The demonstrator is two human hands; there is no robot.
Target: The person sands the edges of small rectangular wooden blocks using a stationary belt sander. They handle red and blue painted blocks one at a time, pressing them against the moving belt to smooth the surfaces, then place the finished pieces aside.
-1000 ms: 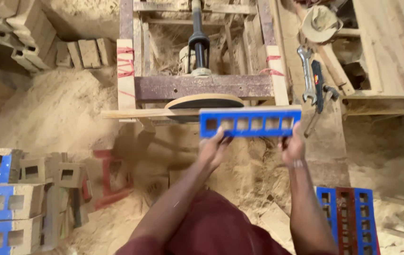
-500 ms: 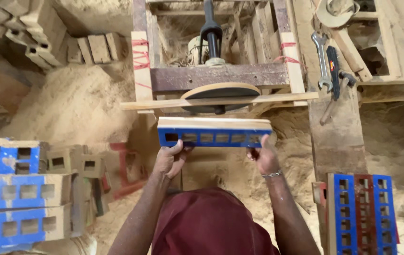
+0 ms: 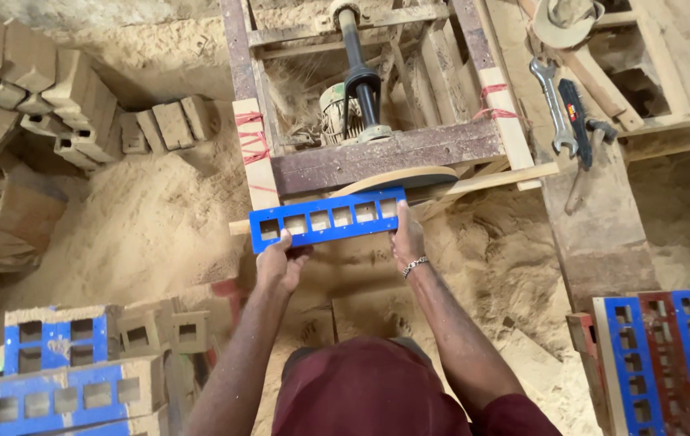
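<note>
Below the wooden machine frame (image 3: 385,157), left hand (image 3: 280,262) and right hand (image 3: 406,236) grip a blue slotted wooden strip (image 3: 327,219) by its ends.

Left hand (image 3: 280,262) and right hand (image 3: 406,234) grip a blue slotted frame (image 3: 329,218) against the sanding disc (image 3: 397,179).

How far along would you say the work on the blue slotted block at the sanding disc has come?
Done, by the look of it: blue-faced blocks stacked lower left and more blue and red ones lower right. In hand: the left hand and right hand hold a blue slotted block at the disc. Left: unpainted blocks piled upper left.
</note>
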